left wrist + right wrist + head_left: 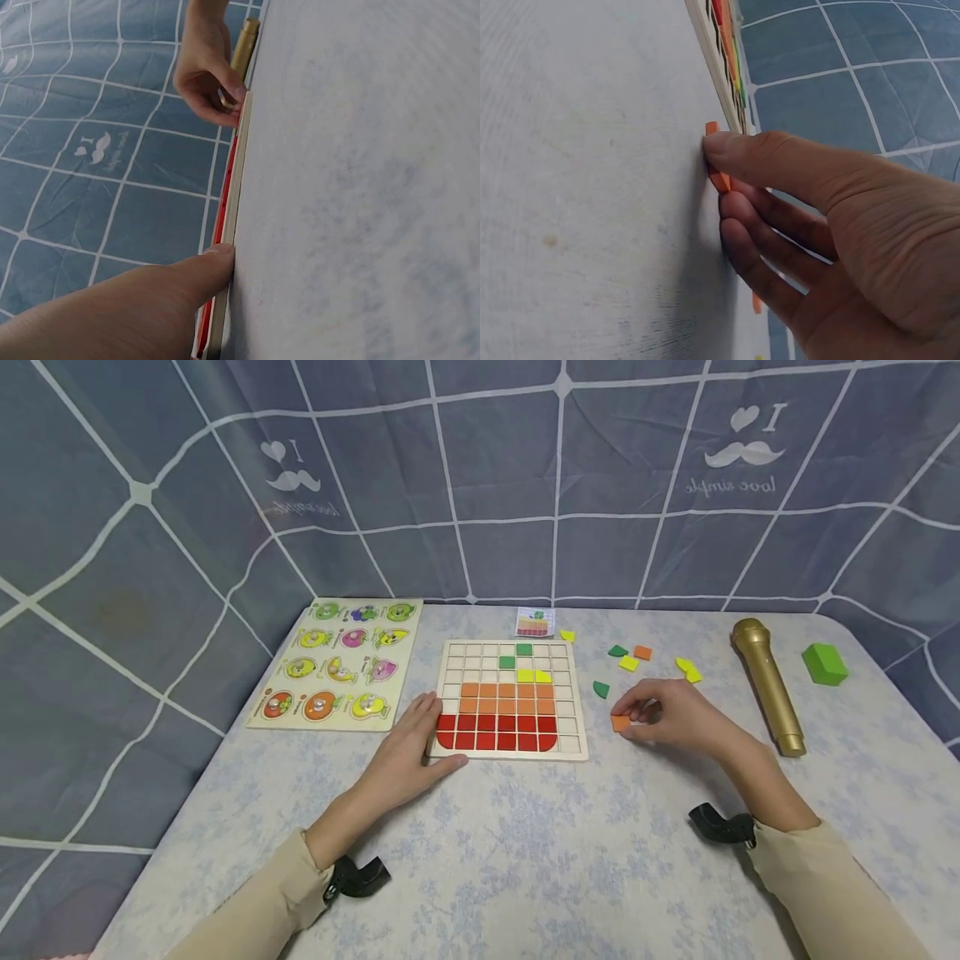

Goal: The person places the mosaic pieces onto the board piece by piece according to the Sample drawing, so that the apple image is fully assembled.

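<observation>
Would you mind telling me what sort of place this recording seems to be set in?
Probably a home play corner or a staged tabletop. A table with a floral cloth stands against a hung blue printed sheet, and toys cover it: a grid puzzle board, a fruit peg puzzle and a gold toy microphone.

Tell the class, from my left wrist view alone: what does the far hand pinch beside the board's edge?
Observer: The right hand pinches an orange tile lying on the table, right of the board.
Operator: How is the board filled?
Observer: Two red rows at the bottom, two orange rows above, then a few yellow and green tiles.
Operator: Any spares?
Observer: Yes, loose pieces in green, yellow and orange lie beyond the right hand.
</observation>
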Demonstrator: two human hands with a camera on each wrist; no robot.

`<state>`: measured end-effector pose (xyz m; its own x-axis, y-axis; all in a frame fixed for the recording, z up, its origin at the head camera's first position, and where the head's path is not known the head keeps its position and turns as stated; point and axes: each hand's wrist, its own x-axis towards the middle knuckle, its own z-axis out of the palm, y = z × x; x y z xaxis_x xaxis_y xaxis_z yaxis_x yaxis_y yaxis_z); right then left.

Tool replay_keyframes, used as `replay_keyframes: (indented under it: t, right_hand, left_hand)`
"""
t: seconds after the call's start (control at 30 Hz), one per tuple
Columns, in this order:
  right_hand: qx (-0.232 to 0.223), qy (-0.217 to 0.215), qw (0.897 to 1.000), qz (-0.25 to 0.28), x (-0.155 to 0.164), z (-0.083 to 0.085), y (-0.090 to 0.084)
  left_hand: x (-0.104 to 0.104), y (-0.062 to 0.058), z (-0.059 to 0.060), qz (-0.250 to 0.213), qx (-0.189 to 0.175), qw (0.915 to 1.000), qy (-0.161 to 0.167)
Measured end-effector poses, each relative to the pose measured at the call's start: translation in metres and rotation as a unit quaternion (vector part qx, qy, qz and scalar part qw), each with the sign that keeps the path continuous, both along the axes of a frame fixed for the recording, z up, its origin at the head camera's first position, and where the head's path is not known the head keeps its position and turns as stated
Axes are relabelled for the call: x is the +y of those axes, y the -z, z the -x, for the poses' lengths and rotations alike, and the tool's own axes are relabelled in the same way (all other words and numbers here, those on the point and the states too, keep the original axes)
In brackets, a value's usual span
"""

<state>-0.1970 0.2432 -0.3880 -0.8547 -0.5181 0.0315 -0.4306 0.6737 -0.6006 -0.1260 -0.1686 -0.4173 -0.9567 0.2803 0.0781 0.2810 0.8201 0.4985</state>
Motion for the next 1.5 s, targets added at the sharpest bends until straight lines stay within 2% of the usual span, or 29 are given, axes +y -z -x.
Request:
replay_keyframes:
  t: [0.43, 0.63, 0.73, 1.17, 1.5]
  right_hand:
    - [0.018, 0.005, 1.000, -0.004, 0.000, 0.000, 0.004]
    - [0.053, -0.022, 0.998, 0.009, -0.006, 0.005, 0.006]
    - [0.064, -0.018, 0.998, 0.014, -0.007, 0.007, 0.008]
    - [0.047, 0.012, 0.999, 0.009, -0.003, 0.002, 0.012]
    - [0.082, -0.008, 0.996, 0.041, -0.019, 0.008, 0.007]
  left_hand:
    - [0.001, -0.003, -0.001, -0.005, -0.020, 0.9998, -0.007]
    - [-0.005, -0.004, -0.002, -0.001, -0.008, 0.9999, -0.015]
    - [-0.005, -0.004, -0.002, -0.001, -0.004, 0.9999, -0.014]
    - [-0.001, -0.003, -0.002, -0.001, -0.002, 1.0000, -0.005]
    - [0.000, -0.001, -0.001, 0.000, -0.001, 1.0000, -0.005]
